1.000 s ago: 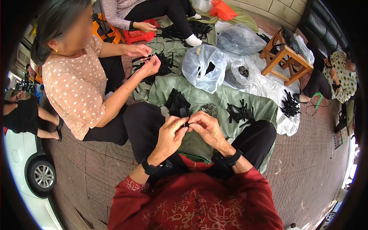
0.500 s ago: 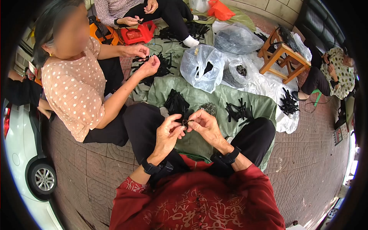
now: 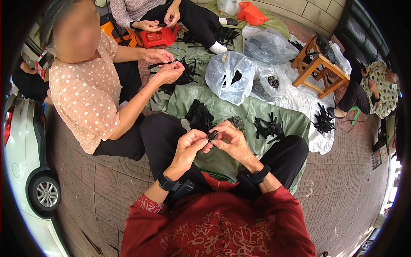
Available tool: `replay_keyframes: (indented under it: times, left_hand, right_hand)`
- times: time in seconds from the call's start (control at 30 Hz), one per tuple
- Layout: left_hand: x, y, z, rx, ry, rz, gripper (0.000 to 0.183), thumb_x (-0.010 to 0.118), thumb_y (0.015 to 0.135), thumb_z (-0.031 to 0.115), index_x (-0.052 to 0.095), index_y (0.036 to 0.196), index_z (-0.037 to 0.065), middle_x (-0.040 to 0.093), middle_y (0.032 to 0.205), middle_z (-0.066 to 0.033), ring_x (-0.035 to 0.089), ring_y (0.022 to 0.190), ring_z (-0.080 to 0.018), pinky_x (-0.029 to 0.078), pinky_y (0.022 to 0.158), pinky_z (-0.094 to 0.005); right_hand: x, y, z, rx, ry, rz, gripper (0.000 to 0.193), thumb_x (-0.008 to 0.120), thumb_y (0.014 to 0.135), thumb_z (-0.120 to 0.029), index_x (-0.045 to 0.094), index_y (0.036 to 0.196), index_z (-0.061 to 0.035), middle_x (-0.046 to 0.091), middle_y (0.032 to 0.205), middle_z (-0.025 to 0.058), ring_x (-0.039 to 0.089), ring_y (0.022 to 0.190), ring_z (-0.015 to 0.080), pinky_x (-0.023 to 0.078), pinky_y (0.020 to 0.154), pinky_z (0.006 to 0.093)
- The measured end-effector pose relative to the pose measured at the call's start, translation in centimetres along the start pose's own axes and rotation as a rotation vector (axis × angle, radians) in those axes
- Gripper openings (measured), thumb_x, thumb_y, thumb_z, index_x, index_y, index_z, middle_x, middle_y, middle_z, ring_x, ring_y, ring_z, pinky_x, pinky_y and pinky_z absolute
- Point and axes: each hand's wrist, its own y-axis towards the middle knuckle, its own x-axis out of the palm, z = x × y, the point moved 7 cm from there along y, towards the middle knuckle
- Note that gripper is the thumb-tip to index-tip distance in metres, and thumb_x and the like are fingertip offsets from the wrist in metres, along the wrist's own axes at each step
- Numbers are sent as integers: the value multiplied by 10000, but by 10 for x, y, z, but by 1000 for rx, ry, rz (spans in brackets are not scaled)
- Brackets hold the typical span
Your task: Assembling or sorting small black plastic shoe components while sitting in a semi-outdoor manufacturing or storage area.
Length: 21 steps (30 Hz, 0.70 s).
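Just above my lap, both hands meet on a small black strip (image 3: 212, 135) that looks curled into a loop. My left hand (image 3: 187, 149) pinches it from the left between thumb and fingers. From the other side, my right hand (image 3: 232, 144) grips it with thumb and forefinger. Whether a metal piece sits in the loop is too small to tell. Beyond my left hand lies a heap of black strips (image 3: 199, 114). A pile of small grey metal pieces (image 3: 233, 122) shows behind my right hand, partly hidden by it. More black strips (image 3: 269, 127) lie to its right.
A green sheet (image 3: 182, 100) covers the ground ahead. Clear plastic bags (image 3: 229, 77) and a wooden stool (image 3: 319, 66) stand beyond. A person in a dotted top (image 3: 87, 92) sits close on my left, handling a black strip. A white car (image 3: 25, 158) stands farther left.
The black strip between my fingers has turned and now shows as a rounded loop. My hands have stayed almost in place. The person on the left has shifted their hands slightly.
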Motion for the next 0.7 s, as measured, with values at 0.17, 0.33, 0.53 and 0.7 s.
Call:
replay_keyframes:
  times: [0.17,0.33,0.53,0.7]
  left_hand:
    - [4,0,3,-15,-41,-64,66,514,830,43,518,886,8,602,757,-79,564,654,-107,464,602,-217]
    - [11,-1,4,-70,-109,-89,69,522,827,48,517,885,11,596,773,-77,562,664,-103,464,625,-224]
    - [5,-2,8,84,216,59,131,559,805,55,520,921,8,570,826,-56,522,686,-79,431,631,-205]
    - [1,-10,22,203,378,198,249,638,749,93,517,942,-8,547,798,-45,496,684,-71,432,623,-208]
  right_hand:
    - [1,0,6,121,125,-84,234,605,767,-27,578,999,-39,461,923,19,482,710,77,443,645,212]
    - [1,-2,12,162,320,-141,210,613,765,-41,589,974,-35,495,925,23,499,757,83,440,676,234]
    - [-5,1,2,44,126,-56,206,626,744,-35,591,946,-41,551,926,46,545,859,141,456,708,268]
    - [0,-1,-20,-91,-467,-60,254,626,668,-14,564,913,-31,579,885,114,577,791,267,463,694,325]
